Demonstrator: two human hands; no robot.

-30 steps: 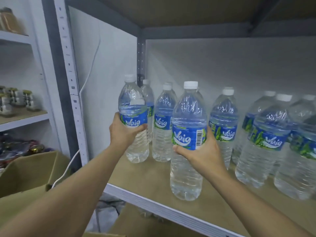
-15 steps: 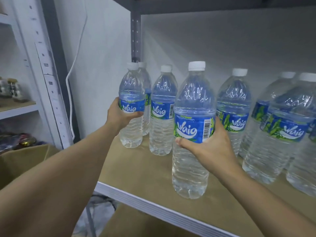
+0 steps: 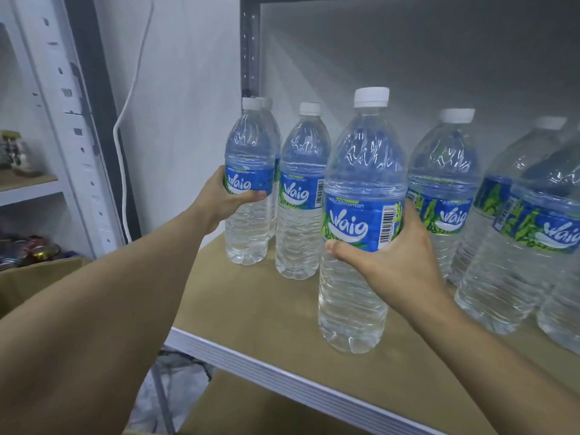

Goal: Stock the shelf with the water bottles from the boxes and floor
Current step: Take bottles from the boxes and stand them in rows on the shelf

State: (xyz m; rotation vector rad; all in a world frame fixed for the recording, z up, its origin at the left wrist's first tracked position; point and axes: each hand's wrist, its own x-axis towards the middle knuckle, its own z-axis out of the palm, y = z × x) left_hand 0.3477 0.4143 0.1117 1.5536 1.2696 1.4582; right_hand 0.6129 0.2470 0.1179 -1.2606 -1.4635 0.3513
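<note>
From the head view, the bottles at three o'clock (image 3: 514,233) are cut off by the frame edge and blur into one another, so their count cannot be told; a further bottle at the back (image 3: 272,133) is almost wholly hidden behind the one in the left hand, only its cap and a sliver of its side showing. The jars on the neighbouring rack at nine o'clock (image 3: 14,152) are too blurred to make out, and the cardboard box (image 3: 37,281) at eight o'clock is partly covered by the left forearm. The left hand (image 3: 219,202) is wrapped around the label of the left bottle (image 3: 249,189), thumb in front, fingers hidden behind; this bottle stands upright at eleven o'clock, its base at the shelf board (image 3: 251,315), though whether it rests there cannot be told. The right hand (image 3: 389,262) is closed around the label band of the near bottle (image 3: 361,215), thumb across the front, fingers hidden round the far side; this bottle is upright at the centre, its base near the shelf's front edge. Between the two stands a free bottle (image 3: 303,196), and another (image 3: 445,196) stands just behind the right hand.
</note>
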